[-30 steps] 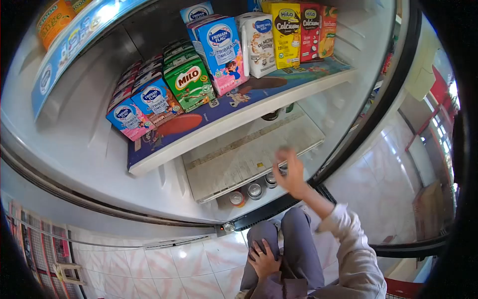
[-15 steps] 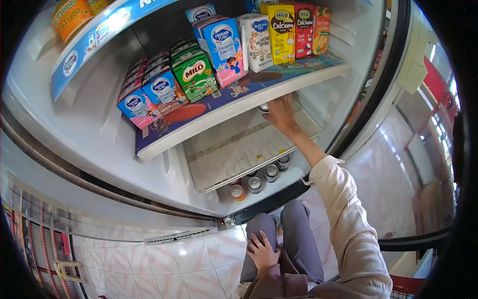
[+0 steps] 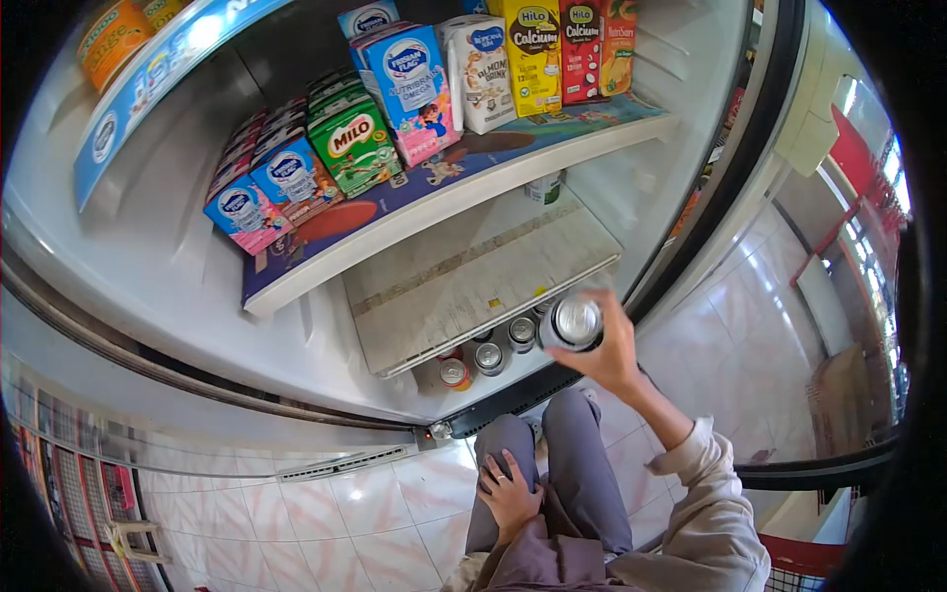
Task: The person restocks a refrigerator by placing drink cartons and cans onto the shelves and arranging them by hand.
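Observation:
My right hand [image 3: 614, 350] grips a drink can [image 3: 576, 322] around its side, with the silver top facing me. It is in front of the fridge's lower shelves, near the right side of the opening. Below the can, several more cans [image 3: 488, 358] stand on the fridge floor, one of them orange [image 3: 455, 373]. Part of that row is hidden behind the held can. My left hand [image 3: 510, 490], with a ring on one finger, lies flat on my knee with its fingers spread, holding nothing.
Above the lower shelf [image 3: 434, 286], a green-and-white can [image 3: 544, 187] stands at the back. The upper shelf [image 3: 464, 202] carries drink cartons, among them a green Milo pack [image 3: 352, 146]. On the right the glass door [image 3: 750, 326] stands open. Tiled floor [image 3: 365, 513] lies below.
My right hand has come out from under the upper shelf, down and toward me, bringing the can with it. My left hand stays on my knee. The view has shifted slightly.

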Motion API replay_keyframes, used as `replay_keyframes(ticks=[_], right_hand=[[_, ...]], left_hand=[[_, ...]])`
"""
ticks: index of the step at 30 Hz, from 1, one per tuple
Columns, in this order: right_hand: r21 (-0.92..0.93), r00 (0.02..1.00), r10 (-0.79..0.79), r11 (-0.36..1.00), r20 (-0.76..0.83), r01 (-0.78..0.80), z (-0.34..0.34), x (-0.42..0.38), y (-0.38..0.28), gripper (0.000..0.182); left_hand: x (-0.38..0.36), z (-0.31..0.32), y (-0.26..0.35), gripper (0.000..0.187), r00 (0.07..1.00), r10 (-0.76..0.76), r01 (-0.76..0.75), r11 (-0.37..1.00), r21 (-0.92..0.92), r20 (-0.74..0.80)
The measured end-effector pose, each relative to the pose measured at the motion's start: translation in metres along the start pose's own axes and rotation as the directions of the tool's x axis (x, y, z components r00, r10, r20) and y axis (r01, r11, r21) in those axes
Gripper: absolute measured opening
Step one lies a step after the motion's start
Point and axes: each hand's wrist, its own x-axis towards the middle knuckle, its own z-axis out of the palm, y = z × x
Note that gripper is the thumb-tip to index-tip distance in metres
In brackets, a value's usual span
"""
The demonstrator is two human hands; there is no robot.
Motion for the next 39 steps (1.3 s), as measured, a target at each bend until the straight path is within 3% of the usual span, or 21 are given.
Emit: replay_keyframes(ticks=[3, 5, 8, 12, 25, 29, 39], right_hand=[[-0.049, 0.972, 0.203, 0.979, 0.122, -0.199, 0.023, -0.038, 0.043, 0.077], [-0.053, 0.954, 0.247, 0.969, 0.169, -0.241, 0.049, -0.061, 0.086, 0.078], [-0.084, 0.924, 0.26, 0.966, 0.281, -0.246, 0.094, -0.088, 0.156, 0.081], [-0.064, 0.895, 0.256, 0.966, 0.366, -0.25, 0.133, -0.097, 0.198, 0.082], [-0.126, 0.847, 0.43, 0.902, 0.313, -0.412, 0.189, -0.09, 0.207, 0.08], [-0.126, 0.887, 0.381, 0.925, 0.26, -0.36, 0.202, -0.083, 0.208, 0.082], [-0.146, 0.861, 0.433, 0.901, 0.267, -0.408, 0.217, -0.084, 0.205, 0.092]], left_hand=[[0.001, 0.002, 0.0, 0.101, 1.0, 0.012, -0.013, 1.0, 0.003, 0.02], [0.0, 0.003, -0.001, 0.102, 0.999, 0.009, -0.009, 1.0, 0.002, 0.04], [0.002, 0.001, -0.001, 0.102, 0.998, -0.013, 0.014, 1.0, -0.006, 0.054], [0.005, -0.005, 0.0, 0.104, 0.997, -0.034, 0.034, 0.999, -0.004, 0.076], [0.007, 0.0, 0.002, 0.107, 0.998, -0.068, 0.069, 0.993, 0.098, -0.018], [0.007, 0.002, 0.002, 0.112, 0.998, -0.066, 0.067, 0.994, 0.086, -0.018], [0.006, 0.003, 0.002, 0.109, 0.998, -0.057, 0.057, 0.995, 0.078, -0.002]])
